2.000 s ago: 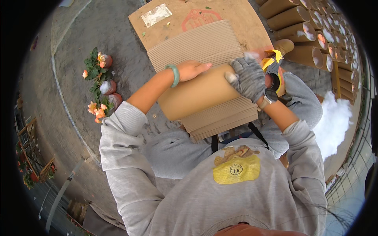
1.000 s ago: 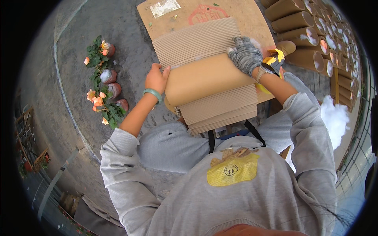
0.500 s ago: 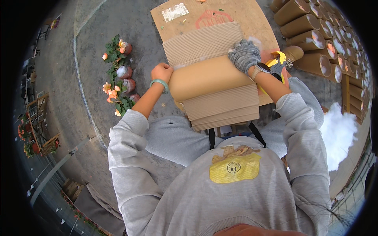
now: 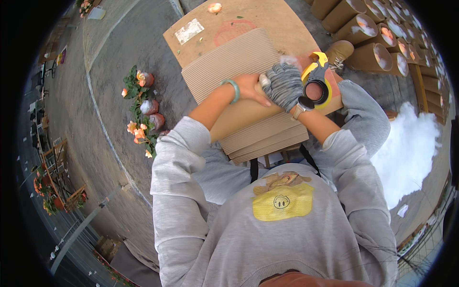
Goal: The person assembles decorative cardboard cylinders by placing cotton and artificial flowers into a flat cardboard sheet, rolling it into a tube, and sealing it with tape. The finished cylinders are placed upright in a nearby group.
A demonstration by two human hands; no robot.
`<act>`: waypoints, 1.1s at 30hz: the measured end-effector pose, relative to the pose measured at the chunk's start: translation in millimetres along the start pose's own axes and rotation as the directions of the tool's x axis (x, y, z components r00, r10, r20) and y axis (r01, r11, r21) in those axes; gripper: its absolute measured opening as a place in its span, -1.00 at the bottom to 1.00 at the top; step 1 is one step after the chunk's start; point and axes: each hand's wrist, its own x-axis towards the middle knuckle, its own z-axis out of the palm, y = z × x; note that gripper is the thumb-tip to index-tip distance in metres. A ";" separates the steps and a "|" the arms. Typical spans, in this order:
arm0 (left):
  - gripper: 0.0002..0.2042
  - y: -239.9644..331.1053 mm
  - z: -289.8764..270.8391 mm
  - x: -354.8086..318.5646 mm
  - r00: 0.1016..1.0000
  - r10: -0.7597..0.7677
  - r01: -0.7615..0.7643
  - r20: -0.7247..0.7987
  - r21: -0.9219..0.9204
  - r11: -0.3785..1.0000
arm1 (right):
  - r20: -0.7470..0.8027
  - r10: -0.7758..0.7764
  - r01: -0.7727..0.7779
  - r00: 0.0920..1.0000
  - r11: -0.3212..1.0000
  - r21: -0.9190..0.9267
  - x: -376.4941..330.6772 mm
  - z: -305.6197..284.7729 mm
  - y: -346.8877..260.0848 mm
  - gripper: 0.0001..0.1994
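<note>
A rolled tube of brown corrugated cardboard (image 4: 239,117) lies across a stack of corrugated sheets (image 4: 229,64) on a low wooden table (image 4: 267,21). My bare left hand (image 4: 252,88), with a teal bracelet on the wrist, presses on top of the roll. My right hand (image 4: 284,86), in a grey knit glove with a watch on the wrist, sits right beside it and grips the roll's upper edge. A yellow and black tape dispenser (image 4: 318,81) rests just right of the gloved hand.
Several finished cardboard tubes (image 4: 368,52) lie in rows at the upper right. A heap of white stuffing (image 4: 406,153) is at the right. Small pots with orange flowers (image 4: 143,110) stand on the concrete to the left. More corrugated sheets (image 4: 267,138) hang over my lap.
My left hand has slid right from the roll's left end to the middle, meeting the gloved right hand. The camera view has shifted, so the table sits higher in the picture.
</note>
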 end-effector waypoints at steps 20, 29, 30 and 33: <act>-0.27 43.9 32.5 -32.0 0.855 -0.060 0.304 -0.515 0.403 0.863 | -0.070 0.422 -0.398 0.904 0.889 0.229 -66.8 -12.6 75.4 -0.49; -0.30 39.9 45.8 -31.3 0.812 -0.044 0.311 -0.583 0.367 0.877 | 0.086 0.263 -0.146 0.961 0.217 0.965 -71.9 -106.1 -4.0 -0.62; -0.29 40.3 45.4 -31.0 0.812 -0.057 0.315 -0.580 0.355 0.880 | 0.113 0.330 -0.246 0.937 0.396 0.885 -81.1 -100.5 -15.2 -0.63; -0.28 38.1 42.7 -27.0 0.828 -0.130 0.336 -0.546 0.295 0.894 | 0.178 0.309 -0.222 0.934 0.112 0.969 -130.7 -91.0 -30.0 -0.70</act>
